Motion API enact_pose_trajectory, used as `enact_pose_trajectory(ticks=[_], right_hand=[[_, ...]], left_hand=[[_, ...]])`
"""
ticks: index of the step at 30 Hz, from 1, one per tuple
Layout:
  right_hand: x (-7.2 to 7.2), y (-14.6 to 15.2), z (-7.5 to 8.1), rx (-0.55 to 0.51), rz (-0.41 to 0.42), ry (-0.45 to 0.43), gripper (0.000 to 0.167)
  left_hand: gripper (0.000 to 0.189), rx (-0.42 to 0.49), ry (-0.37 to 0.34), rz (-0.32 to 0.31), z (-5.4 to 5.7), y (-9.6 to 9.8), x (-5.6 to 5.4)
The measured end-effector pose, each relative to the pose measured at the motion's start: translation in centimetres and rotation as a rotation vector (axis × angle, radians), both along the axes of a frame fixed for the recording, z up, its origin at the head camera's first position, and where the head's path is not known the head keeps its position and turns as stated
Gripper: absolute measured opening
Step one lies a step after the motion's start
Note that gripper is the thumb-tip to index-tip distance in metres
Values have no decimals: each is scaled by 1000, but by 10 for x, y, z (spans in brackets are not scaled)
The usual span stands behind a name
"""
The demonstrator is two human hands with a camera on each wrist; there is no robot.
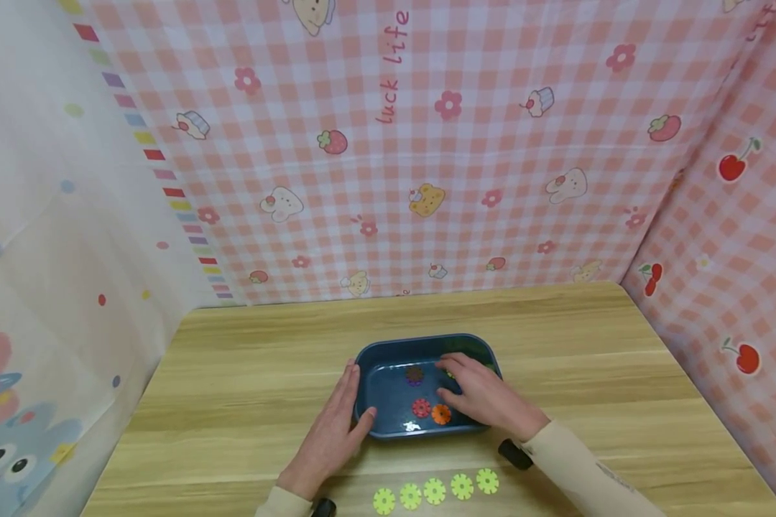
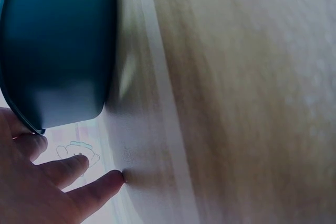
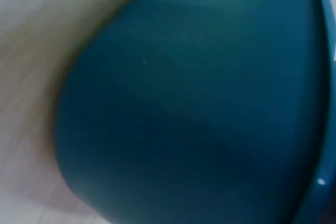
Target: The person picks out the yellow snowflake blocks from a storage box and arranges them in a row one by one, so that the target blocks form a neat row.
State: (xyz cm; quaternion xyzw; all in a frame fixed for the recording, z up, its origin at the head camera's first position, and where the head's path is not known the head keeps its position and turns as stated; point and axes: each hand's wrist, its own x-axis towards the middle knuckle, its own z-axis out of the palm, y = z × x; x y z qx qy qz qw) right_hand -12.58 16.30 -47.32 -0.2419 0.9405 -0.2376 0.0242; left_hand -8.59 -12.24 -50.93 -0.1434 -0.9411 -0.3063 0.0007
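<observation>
A dark blue rectangular tray (image 1: 388, 346) sits on the wooden table, holding several small flower-shaped discs. My left hand (image 1: 330, 427) rests along the tray's left side, fingers fairly straight and thumb by the front left corner; the left wrist view shows its fingers (image 2: 65, 169) beside the tray wall (image 2: 63, 51). My right hand (image 1: 488, 395) reaches in over the right side, thumb and fingers spread apart. Left of its thumb lie an orange disc (image 1: 441, 414) and a red disc (image 1: 421, 408). Something yellow-green shows partly beneath its fingers. The right wrist view holds only the tray's outer wall (image 3: 194, 103).
A row of several yellow-green discs, including one at the left end (image 1: 384, 501), lies in front of the tray. Farther back inside it are a brown disc (image 1: 414, 374) and a purple one, partly overlapped. Pink checked cloth (image 1: 388, 172) hangs behind the table (image 1: 265, 359).
</observation>
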Motion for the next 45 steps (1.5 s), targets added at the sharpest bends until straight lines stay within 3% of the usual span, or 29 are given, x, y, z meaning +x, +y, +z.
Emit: enact_pose_trajectory(ticks=[13, 22, 25, 34, 39, 45], right_hand=[[-11, -10, -7, 21, -28, -131, 52], [-17, -15, -14, -109, 176, -230, 43], [-19, -14, -14, -155, 197, -246, 42], [-23, -12, -14, -225, 23, -200, 37], [-24, -14, -14, -194, -44, -165, 35], [-27, -17, -17, -118, -103, -186, 34]], left_hand=[[79, 2, -12, -2, 1, 0, 0], [78, 3, -14, -4, 0, -1, -1], [78, 2, -17, -4, 0, -1, -1], [78, 10, -28, 1, 1, -1, -1], [78, 6, -27, 0, 1, -1, -1], [78, 4, -27, 4, 1, -1, -1]])
